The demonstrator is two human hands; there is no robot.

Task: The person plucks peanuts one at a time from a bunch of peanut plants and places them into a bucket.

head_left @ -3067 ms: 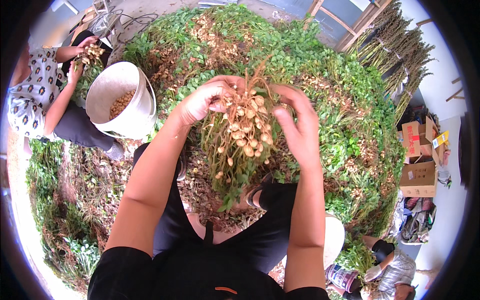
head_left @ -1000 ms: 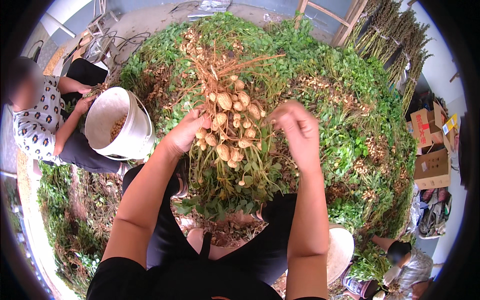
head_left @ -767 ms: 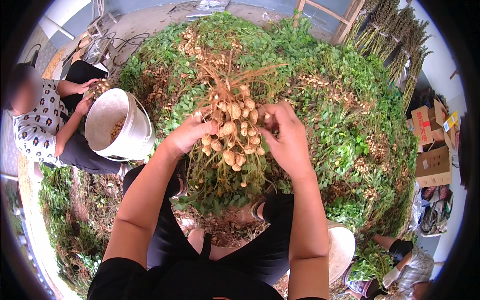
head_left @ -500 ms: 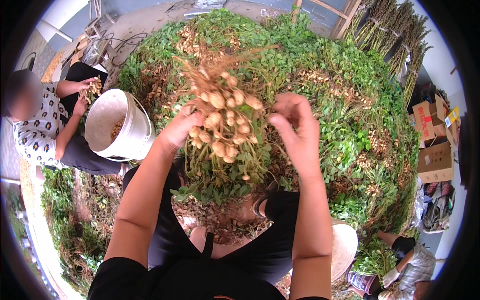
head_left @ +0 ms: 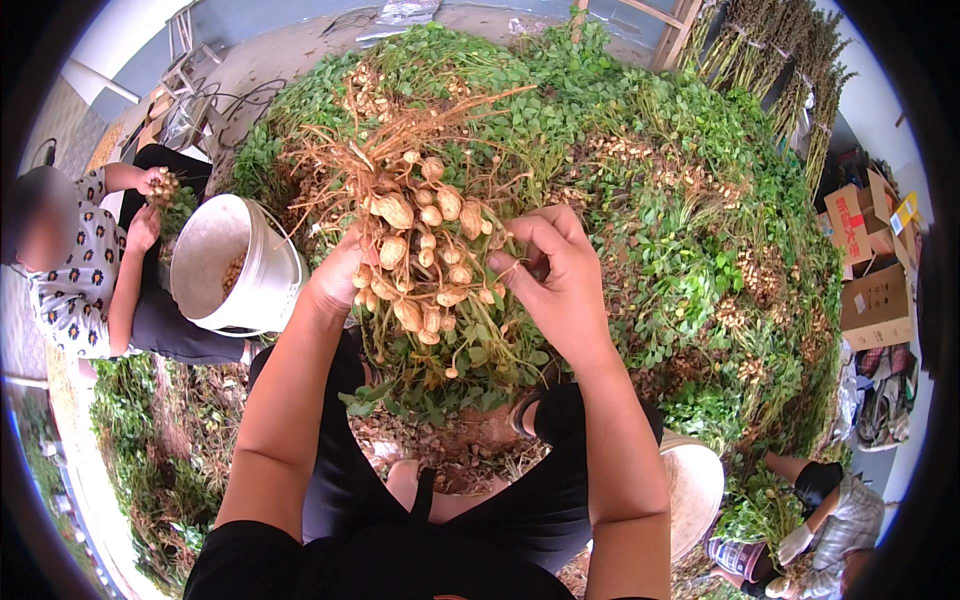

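My left hand (head_left: 338, 268) is closed round a bunch of peanut plants (head_left: 420, 240), held up over my knees. Pale tan pods hang in a thick cluster, with reddish-brown roots spreading at the top and green leaves below. Against the right side of this bunch, my right hand (head_left: 556, 275) has its thumb and fingers pinched together near a thin strand. What sits between those fingertips is too small to make out.
A white bucket (head_left: 285, 280) with some pods inside stands to my left, beside a seated person (head_left: 75, 290) handling peanuts. Another white bucket (head_left: 695, 490) is by my right hip. Peanut plants (head_left: 670, 270) are heaped ahead. A person (head_left: 850, 520) works at lower right.
The bunch has tipped and shifted slightly left with my left hand. My right hand has moved left and down to its edge, its fingers closing from a looser pose.
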